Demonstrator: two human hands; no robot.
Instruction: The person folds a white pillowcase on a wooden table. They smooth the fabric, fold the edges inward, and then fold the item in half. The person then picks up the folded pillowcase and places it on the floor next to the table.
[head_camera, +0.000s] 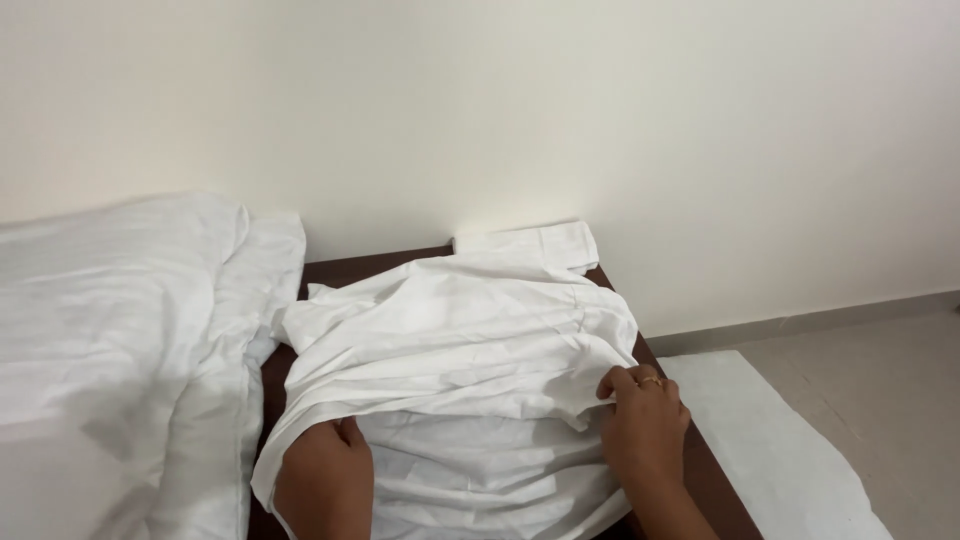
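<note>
A white cloth (460, 330), crumpled and partly folded over itself, lies spread on a dark brown table (345, 268). My left hand (325, 470) grips the cloth's folded edge at the lower left, the fingers tucked under the fabric. My right hand (643, 420), with a ring on one finger, pinches a fold of the same cloth at its right side. A small folded white cloth (528, 242) lies at the table's far edge against the wall.
A bed with rumpled white bedding (120, 340) stands to the left, touching the table. A white sheet (770, 440) lies on the grey floor at the right. A cream wall (600, 120) rises just behind the table.
</note>
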